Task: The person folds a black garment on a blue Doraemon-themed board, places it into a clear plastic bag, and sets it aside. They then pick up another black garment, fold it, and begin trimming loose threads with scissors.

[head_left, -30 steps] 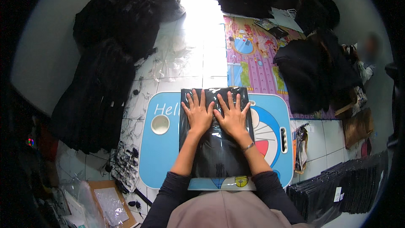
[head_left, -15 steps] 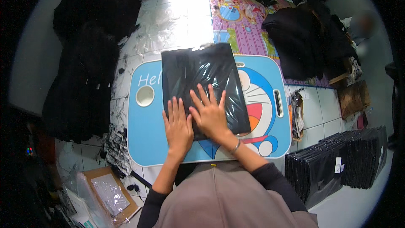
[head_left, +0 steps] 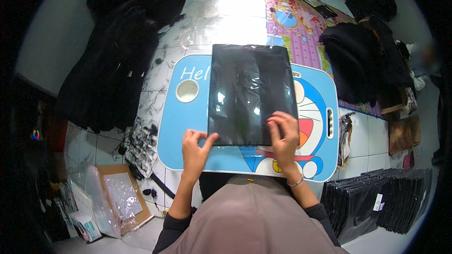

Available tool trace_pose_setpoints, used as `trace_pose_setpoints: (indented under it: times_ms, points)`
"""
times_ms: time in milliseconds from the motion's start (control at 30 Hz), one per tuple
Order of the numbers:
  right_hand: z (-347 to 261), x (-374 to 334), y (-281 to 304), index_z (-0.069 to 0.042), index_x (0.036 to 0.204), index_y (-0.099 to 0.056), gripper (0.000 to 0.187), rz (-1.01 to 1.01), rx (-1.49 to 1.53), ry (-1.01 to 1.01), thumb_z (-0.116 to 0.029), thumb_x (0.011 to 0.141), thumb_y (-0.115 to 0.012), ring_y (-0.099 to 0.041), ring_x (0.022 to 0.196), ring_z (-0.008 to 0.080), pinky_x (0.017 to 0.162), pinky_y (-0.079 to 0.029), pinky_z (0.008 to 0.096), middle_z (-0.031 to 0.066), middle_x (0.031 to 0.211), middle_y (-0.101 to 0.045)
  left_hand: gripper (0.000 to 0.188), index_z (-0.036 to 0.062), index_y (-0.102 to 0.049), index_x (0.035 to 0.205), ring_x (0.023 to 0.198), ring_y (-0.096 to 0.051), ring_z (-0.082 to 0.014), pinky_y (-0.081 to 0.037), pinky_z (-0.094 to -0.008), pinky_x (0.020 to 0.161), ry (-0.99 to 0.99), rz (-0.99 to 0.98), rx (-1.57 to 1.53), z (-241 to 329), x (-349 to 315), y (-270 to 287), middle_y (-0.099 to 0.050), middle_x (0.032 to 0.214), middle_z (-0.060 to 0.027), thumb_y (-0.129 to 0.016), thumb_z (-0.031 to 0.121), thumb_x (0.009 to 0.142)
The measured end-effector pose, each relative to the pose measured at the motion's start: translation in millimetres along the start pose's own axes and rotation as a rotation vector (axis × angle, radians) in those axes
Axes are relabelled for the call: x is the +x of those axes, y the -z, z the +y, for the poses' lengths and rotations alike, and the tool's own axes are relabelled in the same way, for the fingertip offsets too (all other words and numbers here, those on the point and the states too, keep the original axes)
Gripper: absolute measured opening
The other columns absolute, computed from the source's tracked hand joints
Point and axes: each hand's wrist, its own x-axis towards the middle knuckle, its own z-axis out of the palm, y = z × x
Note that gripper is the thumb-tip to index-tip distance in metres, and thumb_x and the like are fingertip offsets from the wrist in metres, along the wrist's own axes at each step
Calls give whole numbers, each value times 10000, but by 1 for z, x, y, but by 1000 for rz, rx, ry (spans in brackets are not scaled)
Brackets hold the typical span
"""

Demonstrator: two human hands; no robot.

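A flat black packet in clear, glossy plastic (head_left: 249,94) lies on a light blue folding lap table (head_left: 181,127) with a cartoon face on it. A strip of clear film shows along the packet's near edge. At its near left corner is my left hand (head_left: 194,153), thumb out toward the corner and fingers apart from it. My right hand (head_left: 285,136) is over the near right part, its fingers bent and thumb apart from them. I see nothing held in either hand, though contact with the film is hard to make out.
Black packets (head_left: 362,202) stand in rows on the right. Black cloth piles (head_left: 113,75) lie at the left, with more black cloth (head_left: 348,61) at the far right. Loose dark scraps (head_left: 141,153) litter the tiles. A cardboard sheet with plastic bags (head_left: 121,195) sits near left.
Both hands have left their flat, spread position on the packet and moved apart to its near corners, fingers now bent. The packet lies straighter. The whole view has shifted a little.
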Motion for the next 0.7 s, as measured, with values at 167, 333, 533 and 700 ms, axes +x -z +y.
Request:
trace_pose_setpoints:
  times_ms: [167, 333, 533, 700]
  points:
    - [-49, -24, -57, -27, 879, -693, 82, -428, 298, 145, -75, 812, -696, -603, 769, 248, 681, -484, 353, 101, 800, -644, 239, -12, -520, 996, 643, -590, -99, -453, -242, 576, 160, -82, -447, -2, -24, 0, -657, 727, -76, -691, 54, 844]
    - [-57, -30, -74, -28, 889, -666, 174, -513, 186, 111, -137, 764, -721, -591, 850, 285, 729, -489, 382, 104, 848, -613, 311, 18, -441, 1129, 744, -642, -105, -488, -227, 633, 203, -33, -521, -5, -35, 2, -693, 817, -112, -619, -17, 875]
    - [-67, -32, -79, -25, 851, -642, 188, -512, 25, 80, -130, 732, -741, -578, 864, 294, 727, -487, 378, 92, 853, -597, 375, 40, -491, 1231, 813, -625, -155, -476, -274, 724, 142, -31, -478, -2, -37, 6, -667, 842, -114, -580, -33, 874]
    - [-46, -11, -54, 0, 834, -611, 206, -825, 339, 99, -160, 785, -732, -556, 805, 235, 694, -458, 342, 90, 831, -569, 462, 139, -593, 1271, 1018, -481, -267, -358, -381, 897, -298, -125, 324, -3, -38, 22, -521, 1040, -126, -656, 124, 813]
